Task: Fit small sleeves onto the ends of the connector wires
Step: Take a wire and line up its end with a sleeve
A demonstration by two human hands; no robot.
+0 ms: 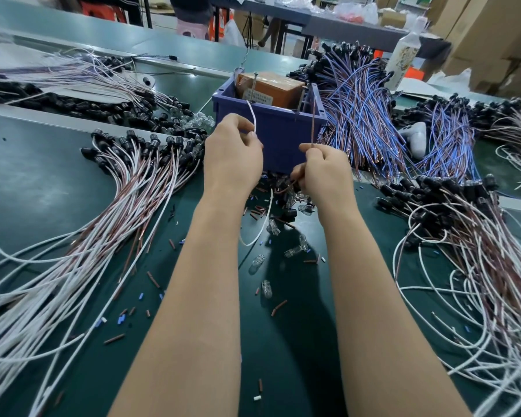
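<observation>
**Connector wires, one pair, held up at mid-table in front of a bin.**

The left hand (232,152) pinches the white wire (252,115) just below its upright free end. The right hand (325,173) has its fingers curled round the brown wire (312,124), tip also up. Whether either hand holds a sleeve cannot be told. The wires are judged light, thin, limp along their length and springy, so grip close behind the tip to stop it buckling. The loose sleeves (114,338) on the table (42,182) are tiny and likely to slip, so pinch them by the sides. The blue bin (283,136) stands just beyond the hands. Wire bundles (127,212) crowd the left and right. Open room is the near centre strip, strewn with glass bulbs (272,227), probably fragile.
</observation>
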